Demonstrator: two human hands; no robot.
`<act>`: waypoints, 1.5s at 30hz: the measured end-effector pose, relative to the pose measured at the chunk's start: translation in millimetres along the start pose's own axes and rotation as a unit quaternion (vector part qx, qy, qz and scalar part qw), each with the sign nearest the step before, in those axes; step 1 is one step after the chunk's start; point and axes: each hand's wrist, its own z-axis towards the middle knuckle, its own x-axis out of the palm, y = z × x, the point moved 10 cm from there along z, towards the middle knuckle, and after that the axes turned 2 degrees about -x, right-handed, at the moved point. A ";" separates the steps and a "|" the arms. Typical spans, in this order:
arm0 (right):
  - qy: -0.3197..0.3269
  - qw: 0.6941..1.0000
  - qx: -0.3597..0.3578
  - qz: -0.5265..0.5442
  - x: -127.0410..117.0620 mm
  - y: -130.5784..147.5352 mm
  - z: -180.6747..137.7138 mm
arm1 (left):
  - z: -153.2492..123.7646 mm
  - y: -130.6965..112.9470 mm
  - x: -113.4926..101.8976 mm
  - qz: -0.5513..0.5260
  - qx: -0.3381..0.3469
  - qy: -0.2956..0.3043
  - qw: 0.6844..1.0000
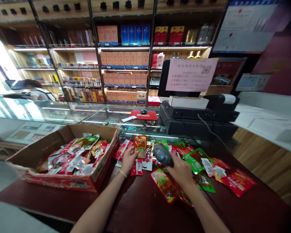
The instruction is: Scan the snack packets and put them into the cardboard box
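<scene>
My left hand (129, 160) is closed on the lower edge of a red and yellow snack packet (140, 145), holding it upright. In my right hand (180, 171) is a dark grey barcode scanner (163, 154), its head pointing toward that packet and a small blue light showing on top. Several red, green and clear snack packets (196, 160) lie around and under both hands. A red-edged packet (164, 185) rests just below the scanner. Left of my left hand stands an open cardboard box (63, 184) with many packets (75, 155) inside.
Behind the packets is a glass counter (111, 113) with a mouse (144, 111) on a red mat (152, 115). A monitor with a pink notice (191, 76) stands above a black cash drawer (199, 124). A person (37, 92) sits at the far left, before stocked shelves (123, 48).
</scene>
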 end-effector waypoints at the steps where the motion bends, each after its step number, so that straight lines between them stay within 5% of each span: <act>1: 0.008 1.000 -0.003 0.010 2.2 2.9 -3.6 | -1.2 4.9 -1.9 0.008 -0.006 -0.003 1.000; 14: 0.000 0.998 -0.034 0.044 4.4 21.4 -10.1 | -12.4 13.2 5.0 0.006 -0.046 -0.005 0.999; 26: -0.011 0.999 -0.034 0.033 -0.9 21.6 -9.3 | -9.4 17.1 -1.9 0.039 -0.011 -0.011 0.999; 30: -0.004 1.000 -0.001 0.025 2.8 12.8 -12.2 | -17.0 -20.6 -11.3 0.154 0.047 -0.079 0.984; 35: -0.004 1.000 0.028 0.003 3.6 12.1 -5.2 | -40.6 -122.0 -8.8 0.241 0.125 -0.084 0.959; 39: -0.015 1.000 0.007 0.011 -3.0 31.3 12.7 | -51.6 -202.1 -44.8 0.310 0.177 -0.119 0.926; 42: -0.029 0.999 -0.014 0.014 -7.3 47.7 23.3 | -49.0 -235.4 -105.6 0.417 0.191 -0.189 0.868; 45: -0.034 0.999 -0.032 0.019 -7.3 60.4 27.8 | -39.9 -237.6 -183.0 0.461 0.141 -0.256 0.838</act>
